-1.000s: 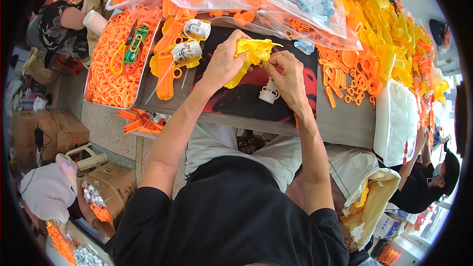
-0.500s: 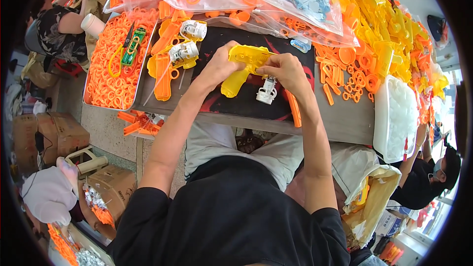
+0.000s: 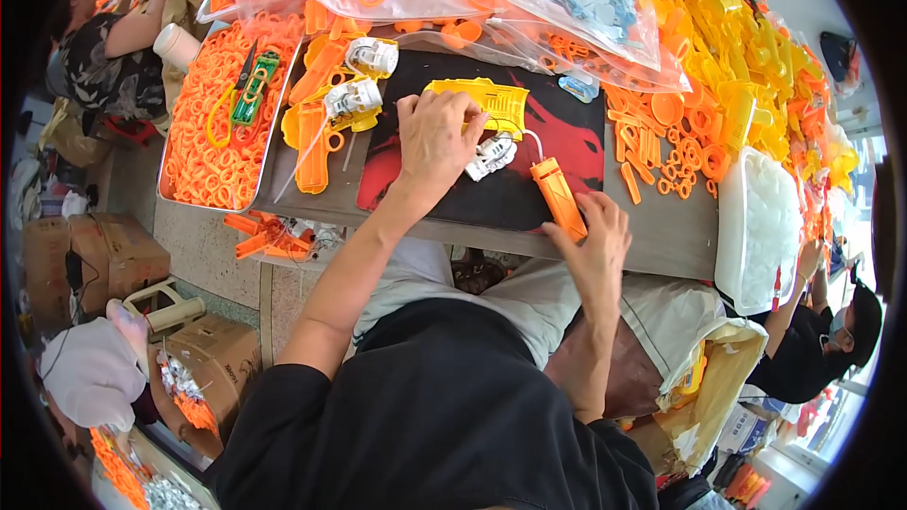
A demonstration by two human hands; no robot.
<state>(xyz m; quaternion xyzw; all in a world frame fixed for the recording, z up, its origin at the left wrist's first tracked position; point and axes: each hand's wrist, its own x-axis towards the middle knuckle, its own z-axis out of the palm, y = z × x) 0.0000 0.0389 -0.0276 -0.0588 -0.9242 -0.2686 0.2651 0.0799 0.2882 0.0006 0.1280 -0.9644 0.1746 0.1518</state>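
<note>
On the black and red mat (image 3: 416, 71) lies a yellow plastic shell half (image 3: 505, 104), its hollow side up. My left hand (image 3: 436, 137) is closed over its left part, hiding the handle end. A white mechanism (image 3: 491, 157) sits against the shell's lower edge, close to my left thumb. From there a pale tube or wire runs to an orange rectangular plastic part (image 3: 559, 198) that lies slanted near the table's front edge. My right hand (image 3: 597, 238) is beside the lower end of this part, thumb and fingers spread, holding nothing.
On the left stands a tray of orange rings (image 3: 213, 132) with scissors and a green tool (image 3: 253, 94) on top. Yellow shells with white mechanisms (image 3: 354, 99) lie beside it. Bags and yellow parts (image 3: 737, 28) are heaped behind; a white bin (image 3: 759, 227) stands right. Other people work nearby.
My right hand has left the yellow shell and come down to the orange part, opening. The shell has turned and lies lower on the mat. The white mechanism has shifted left and tilted.
</note>
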